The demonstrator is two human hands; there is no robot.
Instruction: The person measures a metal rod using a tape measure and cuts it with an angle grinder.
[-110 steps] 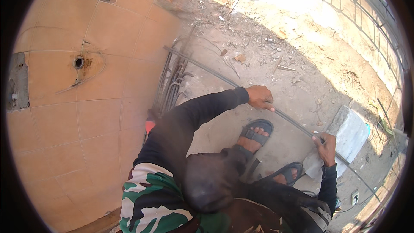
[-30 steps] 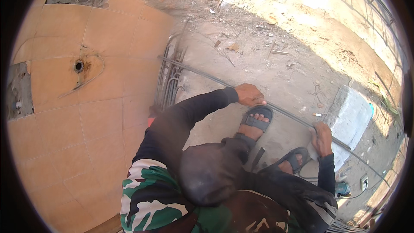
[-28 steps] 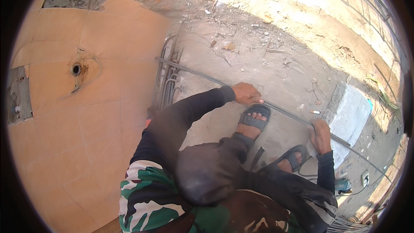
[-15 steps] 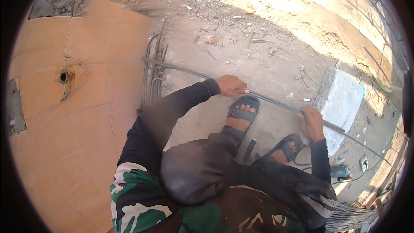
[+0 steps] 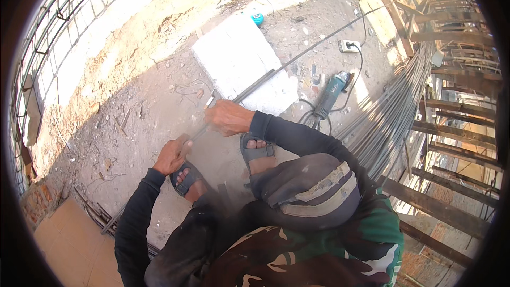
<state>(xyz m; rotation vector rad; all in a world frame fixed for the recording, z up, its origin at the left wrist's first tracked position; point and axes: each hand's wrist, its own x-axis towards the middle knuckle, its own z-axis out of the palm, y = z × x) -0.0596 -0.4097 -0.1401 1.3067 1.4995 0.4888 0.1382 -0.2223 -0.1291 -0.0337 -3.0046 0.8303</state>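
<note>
Thin steel rods [image 5: 255, 84] lie alongside one another and slant across in front of me from lower left to upper right. My right hand [image 5: 229, 118] is closed around them just before a white block [image 5: 234, 48]. Closer to me, my left hand [image 5: 174, 156] is closed on the same rods above my sandalled foot; its fingertips are partly hidden. Beyond the right hand the rods pass over the block's near side. One ends there, while a longer one runs on toward the upper right.
An angle grinder [image 5: 330, 95] lies right of the block, its cord running to a white socket [image 5: 349, 46]. A large bundle of steel rods [image 5: 390, 109] and timber beams [image 5: 435, 210] fill the right. A rebar cage [image 5: 58, 16] stands far left; orange tiles [image 5: 77, 239] lie lower left.
The view has swung to the right, bringing the grinder, rod bundle and timber into fuller sight. Both hands remain on the rods, now closer together.
</note>
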